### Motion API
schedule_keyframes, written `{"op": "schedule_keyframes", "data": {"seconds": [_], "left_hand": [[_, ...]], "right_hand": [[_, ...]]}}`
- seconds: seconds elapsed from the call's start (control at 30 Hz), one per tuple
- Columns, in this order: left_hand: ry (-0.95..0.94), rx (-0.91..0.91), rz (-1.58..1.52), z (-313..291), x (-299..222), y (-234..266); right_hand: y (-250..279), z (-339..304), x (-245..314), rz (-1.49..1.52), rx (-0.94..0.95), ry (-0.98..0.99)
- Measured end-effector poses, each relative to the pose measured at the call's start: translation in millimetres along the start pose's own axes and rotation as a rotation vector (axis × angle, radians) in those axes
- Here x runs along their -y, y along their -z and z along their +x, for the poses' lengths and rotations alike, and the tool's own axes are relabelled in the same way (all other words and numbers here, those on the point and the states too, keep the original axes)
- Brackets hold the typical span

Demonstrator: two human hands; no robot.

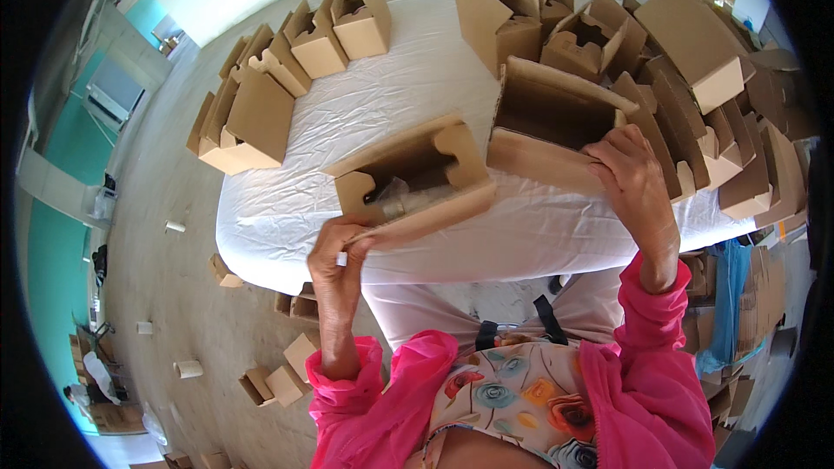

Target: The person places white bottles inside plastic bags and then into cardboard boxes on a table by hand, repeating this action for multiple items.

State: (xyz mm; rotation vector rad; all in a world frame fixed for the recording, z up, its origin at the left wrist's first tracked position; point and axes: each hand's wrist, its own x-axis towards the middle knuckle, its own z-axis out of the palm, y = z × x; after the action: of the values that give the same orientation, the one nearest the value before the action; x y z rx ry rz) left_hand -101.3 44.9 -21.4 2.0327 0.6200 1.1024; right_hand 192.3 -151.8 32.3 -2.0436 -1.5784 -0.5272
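Note:
My left hand [336, 254] is closed on the near left corner of an open cardboard box [439, 215] in front of me. Inside it, a clear plastic-wrapped item [401, 200] shows at the left end; its kind I cannot make out. To the right, a second open cardboard box [540, 161] stands tilted, its inside dark. The fingers of my right hand [627, 163] are curled over that box's near right edge. Both boxes are at a table [300, 230] covered with a white cloth.
Several open cardboard boxes [252, 122] line the table's far left. More boxes [599, 35] crowd its right side, some leaning on one another. Small cartons [287, 382] and white rolls [187, 369] lie on the floor at left. Blue plastic [728, 295] hangs by flattened cardboard at lower right.

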Motion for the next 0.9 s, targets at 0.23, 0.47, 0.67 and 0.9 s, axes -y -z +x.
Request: {"op": "schedule_keyframes", "data": {"seconds": [0.23, 0.47, 0.67, 0.9], "left_hand": [[0.057, 0.404, 0.083, 30, -23, 19], [-0.146, 0.905, 0.123, 76, -26, 15], [-0.194, 0.994, 0.514, 77, -16, -26], [-0.338, 0.892, 0.683, 69, 2, -56]], "right_hand": [[-1, 4, 26, 0.154, -0.176, 0.046], [-40, 0, 87, 0.458, -0.009, 0.342], [-50, -1, 90, 0.472, -0.017, 0.314], [-54, -3, 89, 0.461, -0.003, 0.322]]}}
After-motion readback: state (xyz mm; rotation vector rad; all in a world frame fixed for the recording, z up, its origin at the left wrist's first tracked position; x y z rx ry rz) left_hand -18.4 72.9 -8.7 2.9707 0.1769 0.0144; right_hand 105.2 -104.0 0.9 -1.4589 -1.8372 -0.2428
